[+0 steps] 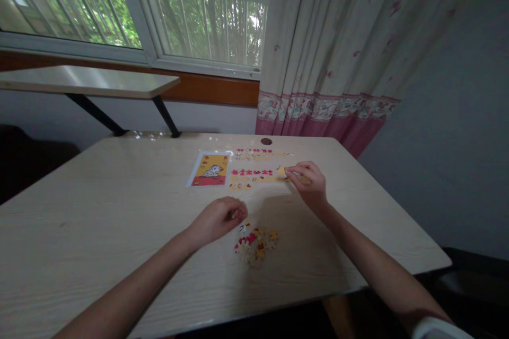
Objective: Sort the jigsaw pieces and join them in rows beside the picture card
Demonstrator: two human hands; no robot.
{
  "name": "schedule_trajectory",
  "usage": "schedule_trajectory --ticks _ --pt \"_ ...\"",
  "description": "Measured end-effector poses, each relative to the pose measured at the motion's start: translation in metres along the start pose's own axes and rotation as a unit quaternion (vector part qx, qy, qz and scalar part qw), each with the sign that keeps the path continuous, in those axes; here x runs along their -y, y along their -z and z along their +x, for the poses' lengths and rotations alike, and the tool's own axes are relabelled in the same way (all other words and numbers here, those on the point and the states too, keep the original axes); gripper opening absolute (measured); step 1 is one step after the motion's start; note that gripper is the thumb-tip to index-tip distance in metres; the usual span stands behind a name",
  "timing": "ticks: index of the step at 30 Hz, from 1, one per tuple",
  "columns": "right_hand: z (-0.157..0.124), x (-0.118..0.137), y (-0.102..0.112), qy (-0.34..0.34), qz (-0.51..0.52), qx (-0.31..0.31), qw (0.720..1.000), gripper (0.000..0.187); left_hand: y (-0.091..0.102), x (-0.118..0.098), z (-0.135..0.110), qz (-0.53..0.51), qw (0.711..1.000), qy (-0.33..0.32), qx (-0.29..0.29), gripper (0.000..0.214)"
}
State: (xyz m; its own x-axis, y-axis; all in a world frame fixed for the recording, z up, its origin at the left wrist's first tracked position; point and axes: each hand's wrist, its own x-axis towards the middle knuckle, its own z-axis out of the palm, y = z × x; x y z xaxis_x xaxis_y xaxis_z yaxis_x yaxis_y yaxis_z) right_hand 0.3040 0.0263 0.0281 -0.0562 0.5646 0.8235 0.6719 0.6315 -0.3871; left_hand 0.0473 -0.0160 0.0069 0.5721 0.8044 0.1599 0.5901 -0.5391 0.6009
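Note:
My right hand [310, 181] pinches a yellow puzzle piece [281, 169] at the right end of rows of sorted pieces. Those rows hold red puzzle pieces [252, 172] and, below them, yellow puzzle pieces [239, 187]. Closer to me, my left hand [220, 216] is curled closed above the table; whatever its fingers may hold is hidden. Just right of and below it lies a loose pile of puzzle pieces [250, 250], red, yellow, white and plain-backed. A picture sheet [210, 170] with a white cartoon animal on yellow and red lies left of the rows.
The pieces lie on a light wooden table [119, 222] with a round cable hole [266, 141] near its back edge. A raised shelf [87, 82] on black legs stands at the back left. Behind are a window [207, 10] and a floral curtain [326, 63].

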Motion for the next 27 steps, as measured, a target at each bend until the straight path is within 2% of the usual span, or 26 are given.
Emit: schedule_trajectory --ticks 2,5,8,11,14,19,23,27 --pt "0.003 -0.002 -0.004 -0.024 0.017 0.026 0.999 0.013 0.0 0.002 0.0 0.009 1.0 -0.003 0.002 0.012" --pt "0.004 -0.006 -0.016 -0.055 0.019 0.146 0.988 0.012 0.0 0.005 -0.001 0.015 1.0 -0.009 0.003 0.012" --pt "0.001 -0.007 -0.035 -0.083 0.011 0.285 0.955 0.01 0.0 0.005 -0.001 0.023 1.0 -0.012 0.007 0.012" --pt "-0.004 -0.004 -0.051 -0.114 0.018 0.359 0.926 0.012 0.002 0.003 -0.001 0.032 0.999 -0.012 0.01 0.012" --pt "-0.006 0.0 -0.059 -0.124 -0.012 0.387 0.914 0.014 0.003 0.002 0.0 0.034 0.999 -0.016 0.009 0.013" --pt "-0.006 0.007 -0.059 -0.083 -0.094 0.377 0.918 0.016 0.003 0.0 0.0 0.035 0.999 -0.017 0.012 0.013" --pt "-0.008 0.013 -0.06 -0.051 -0.118 0.38 0.916 0.017 0.003 0.001 0.0 0.03 0.999 -0.02 0.009 0.013" --pt "-0.008 0.013 -0.063 -0.053 -0.132 0.393 0.908 0.017 0.002 0.002 0.0 0.031 0.999 -0.022 0.007 0.013"
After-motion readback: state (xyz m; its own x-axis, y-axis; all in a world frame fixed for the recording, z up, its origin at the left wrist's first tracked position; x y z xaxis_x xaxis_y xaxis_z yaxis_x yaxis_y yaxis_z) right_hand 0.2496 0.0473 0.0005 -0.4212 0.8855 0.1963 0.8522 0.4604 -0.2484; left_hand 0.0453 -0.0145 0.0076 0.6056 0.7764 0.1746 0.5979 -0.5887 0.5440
